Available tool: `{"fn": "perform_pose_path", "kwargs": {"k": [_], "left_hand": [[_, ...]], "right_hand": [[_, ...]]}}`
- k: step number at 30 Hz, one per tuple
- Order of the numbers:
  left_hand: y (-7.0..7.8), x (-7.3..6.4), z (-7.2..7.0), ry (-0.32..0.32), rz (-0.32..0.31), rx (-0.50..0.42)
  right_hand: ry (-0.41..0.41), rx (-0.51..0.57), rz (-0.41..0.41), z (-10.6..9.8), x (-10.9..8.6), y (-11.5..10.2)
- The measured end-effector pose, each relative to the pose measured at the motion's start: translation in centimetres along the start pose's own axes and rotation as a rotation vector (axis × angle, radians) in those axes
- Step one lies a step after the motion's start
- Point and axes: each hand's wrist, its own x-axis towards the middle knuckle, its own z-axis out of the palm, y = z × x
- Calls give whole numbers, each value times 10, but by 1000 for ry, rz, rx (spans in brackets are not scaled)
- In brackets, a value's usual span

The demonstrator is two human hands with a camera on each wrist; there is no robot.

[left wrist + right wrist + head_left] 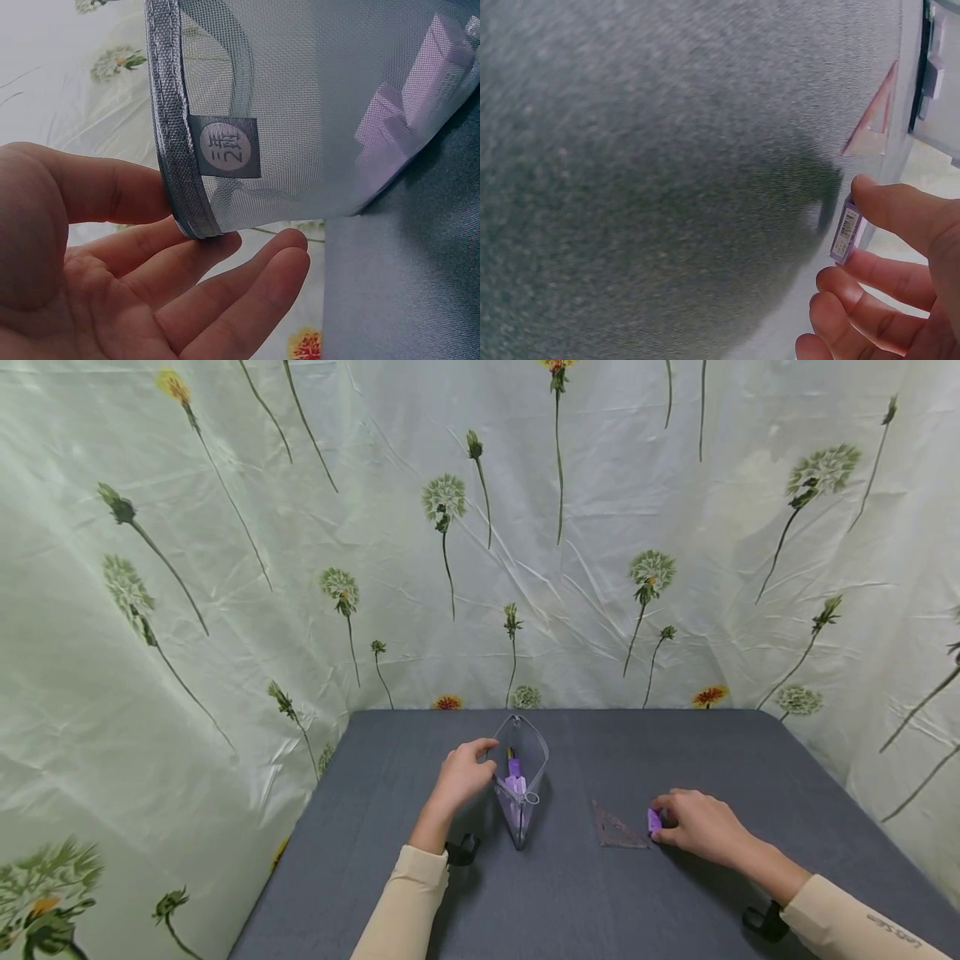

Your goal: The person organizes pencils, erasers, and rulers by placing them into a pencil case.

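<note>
A grey mesh zip pouch [517, 820] stands on the table with its mouth open. My left hand [463, 775] pinches the pouch's zip edge between thumb and fingers. Through the mesh in the left wrist view, light purple items [382, 135] show inside; their kind is hard to make out. At the right, a small purple block [654, 822] sits between the thumb and fingers of my right hand [701, 827]. A barcode label [846, 231] marks one of its sides. A clear triangular set square [618, 835] lies flat between the pouch and the right hand.
The dark grey table [585, 902] ends at a white curtain [570, 610] printed with dandelions, which hangs behind it and along the sides. Black straps with small devices sit at both wrists.
</note>
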Motion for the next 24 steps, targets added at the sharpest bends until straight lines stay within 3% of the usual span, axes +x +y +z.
{"fn": "perform_pose_path", "kwargs": {"k": [11, 24], "left_hand": [[-2, 1, 0, -6, 2, -16], [-1, 2, -3, -23, 9, -20]], "right_hand": [[30, 10, -13, -9, 10, -11], [138, 57, -83, -19, 21, -35]]}}
